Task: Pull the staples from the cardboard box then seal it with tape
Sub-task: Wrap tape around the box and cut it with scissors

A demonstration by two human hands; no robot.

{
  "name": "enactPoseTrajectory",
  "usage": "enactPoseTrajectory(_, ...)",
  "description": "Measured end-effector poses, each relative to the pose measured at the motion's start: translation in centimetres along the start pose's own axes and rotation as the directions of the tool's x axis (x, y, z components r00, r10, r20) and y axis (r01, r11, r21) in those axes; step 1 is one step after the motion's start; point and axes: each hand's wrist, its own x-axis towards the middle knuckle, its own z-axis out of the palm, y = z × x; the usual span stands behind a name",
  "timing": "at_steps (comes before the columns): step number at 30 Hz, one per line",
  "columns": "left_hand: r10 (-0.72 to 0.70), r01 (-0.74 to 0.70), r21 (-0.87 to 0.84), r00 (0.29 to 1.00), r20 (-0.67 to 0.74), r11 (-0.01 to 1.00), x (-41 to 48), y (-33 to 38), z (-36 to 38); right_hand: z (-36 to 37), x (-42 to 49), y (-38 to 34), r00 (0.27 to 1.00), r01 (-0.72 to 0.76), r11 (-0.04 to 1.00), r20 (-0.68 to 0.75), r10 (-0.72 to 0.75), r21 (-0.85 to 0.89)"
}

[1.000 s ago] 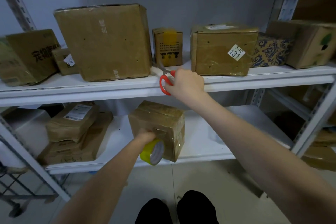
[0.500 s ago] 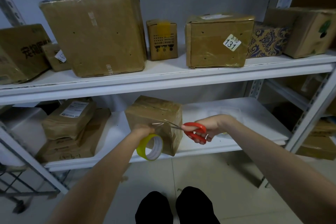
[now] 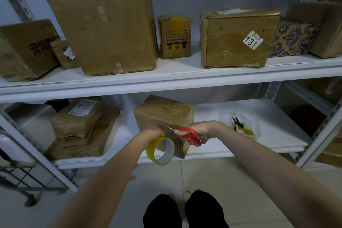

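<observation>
Head view: one cardboard box (image 3: 162,114) stands near the front of the lower shelf (image 3: 277,133). Against its near face the left hand (image 3: 153,132) grips one yellow tape roll (image 3: 161,151). The right hand (image 3: 201,131), just beside it, clasps one pair of red scissors (image 3: 190,135), blades pointing toward the left hand. To the right, one clear tray (image 3: 253,114) holds yellow-handled snips (image 3: 240,126). Seven boxes line the upper shelf (image 3: 175,77).
</observation>
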Motion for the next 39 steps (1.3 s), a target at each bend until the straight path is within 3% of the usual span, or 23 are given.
enactPoseTrajectory(4, 0.003, -0.002, 0.034, 1.0, -0.014, 0.999, 0.6, -0.3, -0.2, -0.1, 0.5, -0.1, 0.989, 0.089, 0.992, -0.108, -0.098, -0.09)
enactPoseTrajectory(9, 0.103, -0.053, 0.364, 0.988, -0.119, 0.93, 1.3, -0.3, -0.6, -0.6, 0.5, 0.1, 0.972, 0.147, 0.97, -0.154, -0.178, -0.195)
enactPoseTrajectory(12, 0.153, -0.041, 0.458, 0.966, -0.21, 0.888, 0.7, 0.0, -0.6, -0.8, 0.4, -0.3, 0.966, 0.155, 0.965, -0.172, -0.194, -0.213)
enactPoseTrajectory(21, 0.382, 0.047, 0.78, 0.853, -0.357, 0.624, -1.2, 0.7, -1.1, 0.2, -0.2, -1.0, 0.998, 0.03, 0.981, -0.053, -0.041, -0.194)
enactPoseTrajectory(23, 0.454, -0.005, 0.804, 0.828, -0.33, 0.594, -1.5, 0.8, -1.4, 0.5, -0.5, -1.3, 1.0, -0.014, 0.973, -0.023, 0.009, -0.228)
enactPoseTrajectory(26, 0.446, -0.115, 0.801, 0.872, -0.202, 0.587, -1.5, 0.8, -1.5, 0.5, -1.2, -1.5, 0.999, -0.032, 0.95, -0.015, 0.029, -0.311)
enactPoseTrajectory(30, 0.418, -0.155, 0.762, 0.894, -0.163, 0.629, -1.5, 0.7, -1.5, -0.8, -4.8, -2.2, 0.987, 0.074, 0.936, -0.106, -0.118, -0.345)
enactPoseTrajectory(32, 0.407, -0.171, 0.74, 0.901, -0.15, 0.65, -1.6, 0.8, -1.5, -2.2, -7.9, -2.5, 0.944, 0.113, 0.927, -0.252, -0.212, -0.359)
enactPoseTrajectory(35, 0.381, -0.18, 0.714, 0.915, -0.131, 0.677, -1.6, 0.8, -1.6, -3.9, -11.4, -3.6, 0.806, 0.276, 0.916, -0.45, -0.385, -0.29)
enactPoseTrajectory(37, 0.374, -0.181, 0.701, 0.918, -0.131, 0.689, -1.6, 0.9, -1.5, -4.0, -12.9, -5.1, 0.659, 0.405, 0.889, -0.605, -0.447, -0.215)
enactPoseTrajectory(39, 0.371, -0.184, 0.695, 0.92, -0.128, 0.696, -1.7, 1.0, -1.4, -3.9, -13.7, -6.5, 0.461, 0.36, 0.896, -0.786, -0.412, -0.258)
